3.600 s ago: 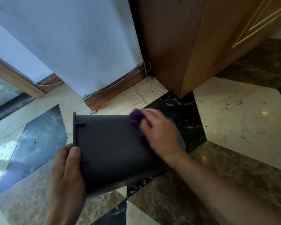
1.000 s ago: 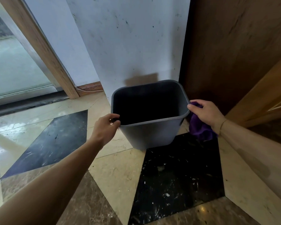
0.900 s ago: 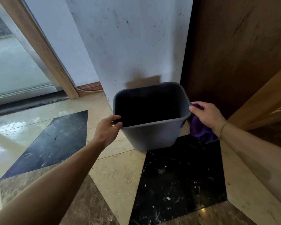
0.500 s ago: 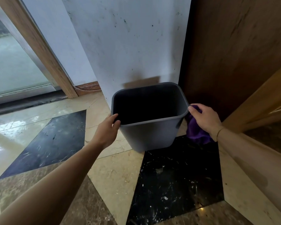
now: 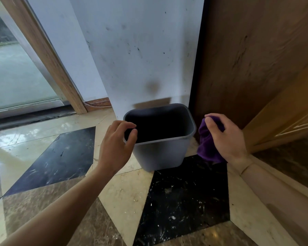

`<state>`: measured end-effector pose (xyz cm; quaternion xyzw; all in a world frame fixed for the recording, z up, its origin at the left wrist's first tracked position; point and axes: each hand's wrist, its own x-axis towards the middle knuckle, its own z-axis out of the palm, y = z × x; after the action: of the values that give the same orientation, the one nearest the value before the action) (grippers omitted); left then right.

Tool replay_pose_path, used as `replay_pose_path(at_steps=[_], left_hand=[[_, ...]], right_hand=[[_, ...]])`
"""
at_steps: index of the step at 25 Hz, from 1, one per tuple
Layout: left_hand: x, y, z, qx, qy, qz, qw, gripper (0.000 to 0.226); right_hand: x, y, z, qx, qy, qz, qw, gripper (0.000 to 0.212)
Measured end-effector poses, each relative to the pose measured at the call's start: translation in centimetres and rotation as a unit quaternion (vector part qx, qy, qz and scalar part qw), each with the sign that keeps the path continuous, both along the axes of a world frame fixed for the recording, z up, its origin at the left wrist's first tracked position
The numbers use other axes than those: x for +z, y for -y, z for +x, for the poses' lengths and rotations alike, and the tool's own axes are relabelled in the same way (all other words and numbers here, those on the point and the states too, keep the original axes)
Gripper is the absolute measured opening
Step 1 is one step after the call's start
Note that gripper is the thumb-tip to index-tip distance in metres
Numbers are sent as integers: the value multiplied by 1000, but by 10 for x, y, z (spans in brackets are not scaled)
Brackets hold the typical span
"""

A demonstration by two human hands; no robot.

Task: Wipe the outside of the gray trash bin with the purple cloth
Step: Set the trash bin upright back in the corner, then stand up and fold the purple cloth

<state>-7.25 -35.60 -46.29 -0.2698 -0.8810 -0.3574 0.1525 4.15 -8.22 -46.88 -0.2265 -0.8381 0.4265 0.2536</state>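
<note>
The gray trash bin (image 5: 160, 153) stands upright on the tiled floor, its back against the white wall, with a dark inside. My left hand (image 5: 114, 148) hovers over the bin's near left corner, fingers and thumb curled but apart, gripping nothing. My right hand (image 5: 228, 139) is just right of the bin, a short gap from its rim, and holds the bunched purple cloth (image 5: 205, 144). The cloth hangs below my fingers beside the bin's right wall; I cannot tell whether it touches it.
A white wall pillar (image 5: 140, 55) rises right behind the bin. A dark wooden cabinet (image 5: 247, 59) closes in the right side. A glass door with a wooden frame (image 5: 48, 55) is at the left. The marble floor (image 5: 185, 201) stretches toward me.
The bin, earlier on its side being wiped, now stands upright by the wall. Within the last half second both hands have come off its rim, the right one drawing away with the cloth.
</note>
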Motion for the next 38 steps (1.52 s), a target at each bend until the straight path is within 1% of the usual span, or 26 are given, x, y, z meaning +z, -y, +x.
replay_pose_path(at_steps=[2, 3, 5, 6, 8, 10, 12, 14, 15, 17, 19, 22, 23, 24, 26, 27, 28, 30, 32, 35, 37, 38], left_hand=[[46, 7, 20, -12, -18, 22, 1000, 7], [87, 9, 29, -22, -19, 31, 999, 6], [136, 11, 52, -49, -46, 28, 997, 4], [173, 12, 59, -61, -60, 22, 996, 3], [251, 16, 69, -67, -71, 5, 995, 9], [327, 22, 79, -65, -92, -22, 993, 18], [409, 27, 91, -70, -99, -40, 992, 23], [484, 28, 108, -84, -85, -45, 992, 26], [515, 26, 117, -95, -79, -43, 991, 27], [566, 16, 134, -128, -65, -42, 989, 29], [614, 4, 146, -184, -52, -48, 980, 32], [659, -16, 158, -265, -12, -94, 960, 47], [666, -23, 162, -295, 28, -98, 950, 52], [671, -28, 166, -329, 85, -88, 936, 55], [674, -36, 171, -384, 225, -26, 895, 54], [674, -39, 171, -396, 272, 3, 877, 50], [674, -40, 168, -400, 293, 21, 868, 44], [677, -41, 158, -406, 297, 30, 864, 29], [678, -41, 149, -412, 277, 29, 868, 21], [674, -45, 144, -414, 260, 19, 872, 25], [671, -53, 143, -430, 233, 5, 872, 31], [670, -59, 142, -438, 217, -3, 873, 35]], right_hand=[[46, 9, 17, 5, -7, -9, 1000, 18], [84, 13, 26, 9, -4, -15, 1000, 17], [127, 29, 46, 16, -1, -16, 1000, 20], [161, 35, 54, 19, 3, -5, 1000, 22], [235, 49, 74, 19, 17, 24, 999, 29], [313, 60, 93, 22, 14, 78, 997, 38], [399, 66, 115, 10, 17, 100, 995, 41], [479, 74, 136, -8, 27, 94, 995, 41], [515, 78, 145, -6, 32, 76, 997, 38], [570, 87, 155, 2, 25, 40, 999, 28], [620, 93, 162, 8, -3, -4, 1000, 29], [670, 102, 170, 16, -33, -38, 999, 33], [679, 104, 171, 17, -42, -43, 998, 33], [688, 106, 172, 17, -49, -46, 998, 33], [699, 109, 173, 20, -53, -51, 997, 35], [703, 109, 173, 22, -51, -48, 997, 37], [705, 107, 174, 25, -41, -40, 998, 41], [707, 99, 180, 31, -9, -33, 999, 47], [706, 92, 190, 44, 18, -73, 996, 44], [698, 87, 206, 54, 44, -152, 986, 44], [692, 83, 215, 44, 38, -183, 981, 45], [690, 80, 218, 36, 40, -179, 982, 42]])
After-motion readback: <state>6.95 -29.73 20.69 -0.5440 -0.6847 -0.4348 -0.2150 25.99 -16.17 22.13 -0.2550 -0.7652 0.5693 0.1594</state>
